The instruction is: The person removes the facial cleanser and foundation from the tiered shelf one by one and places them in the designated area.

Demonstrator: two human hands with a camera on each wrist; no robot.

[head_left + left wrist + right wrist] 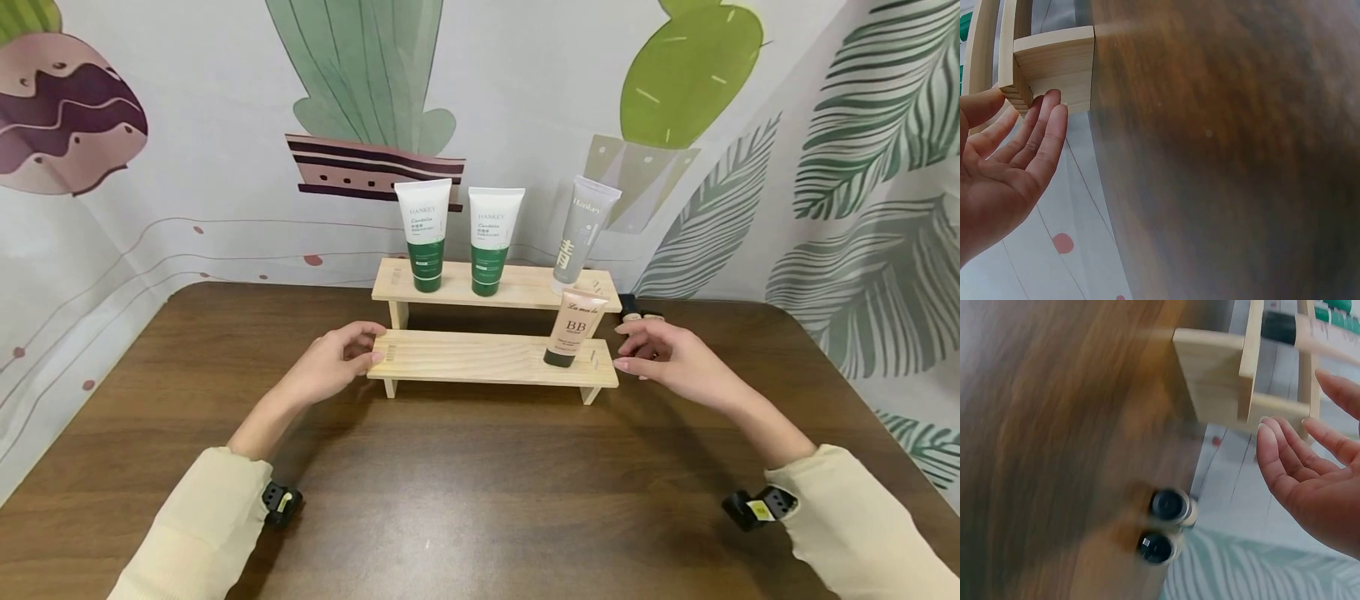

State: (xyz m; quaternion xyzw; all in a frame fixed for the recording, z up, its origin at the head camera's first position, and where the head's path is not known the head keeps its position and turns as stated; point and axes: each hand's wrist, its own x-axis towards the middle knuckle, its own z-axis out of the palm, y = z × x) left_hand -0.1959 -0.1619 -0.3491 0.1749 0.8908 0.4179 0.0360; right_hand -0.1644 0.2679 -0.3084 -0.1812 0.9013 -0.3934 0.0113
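Note:
A two-tier light wooden display stand (465, 357) stands on the table. My left hand (337, 360) pinches the left end of its lower shelf between thumb and fingers; the left wrist view shows the thumb (984, 105) against the board's corner. Beyond the right end, my right hand (671, 360) hovers with relaxed fingers, a small gap from the wood, holding nothing. A pink BB cream tube (573, 329) stands at the right of the lower shelf. The upper shelf bears two white-and-green tubes (426, 237) (491, 242) and a grey tube (583, 233) at its right end.
Two small black-capped bottles (1169, 506) (1157, 547) are on the table past the stand's right end, partly hidden by my right hand in the head view. Behind the brown wooden table (465, 483) hangs a cloth (525, 83) printed with cacti and leaves.

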